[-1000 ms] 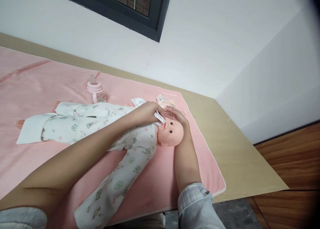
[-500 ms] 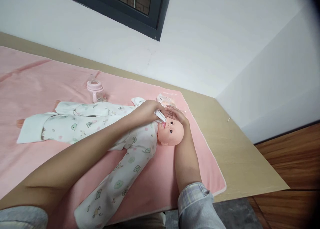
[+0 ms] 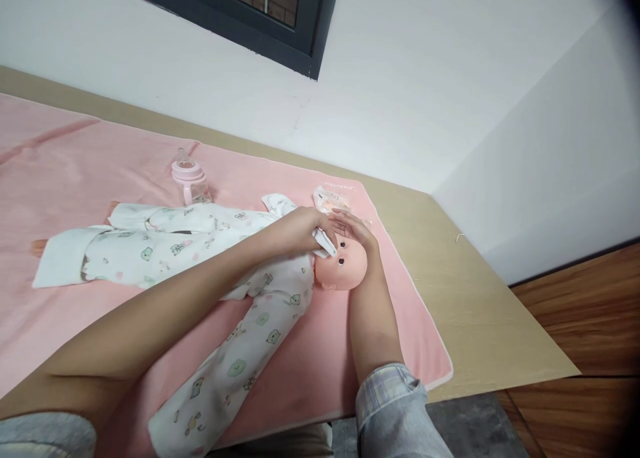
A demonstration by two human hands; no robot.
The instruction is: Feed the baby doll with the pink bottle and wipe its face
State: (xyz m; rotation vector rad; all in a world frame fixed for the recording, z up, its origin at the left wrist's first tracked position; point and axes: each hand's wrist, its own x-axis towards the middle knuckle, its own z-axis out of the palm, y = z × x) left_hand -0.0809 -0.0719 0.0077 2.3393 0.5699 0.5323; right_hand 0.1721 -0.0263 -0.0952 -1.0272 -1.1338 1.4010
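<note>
A baby doll [image 3: 345, 265] in white printed clothes [image 3: 270, 278] lies on its back, its bald head toward the right. My left hand [image 3: 309, 228] reaches across its chest, closed on a folded white cloth [image 3: 325, 242] whose tip touches the doll's face around the mouth and nose. The cloth covers the doll's mouth. Curved around the far side of the head is my right hand [image 3: 357, 230], fingers stretched out and touching or nearly touching the head. Nothing shows in the right hand, though its palm is partly hidden.
Beneath the doll a pink blanket [image 3: 400, 338] covers much of the tan table [image 3: 460, 311]. A pink-topped baby bottle [image 3: 190, 178] stands behind the doll's legs. Just beyond my hands lies a small clear packet [image 3: 327, 198]. White walls and a dark-framed window [image 3: 280, 38] border the table.
My left hand has moved slightly right and down, carrying the white cloth from beside the doll's mouth onto the mouth and nose. My right hand stays where it was.
</note>
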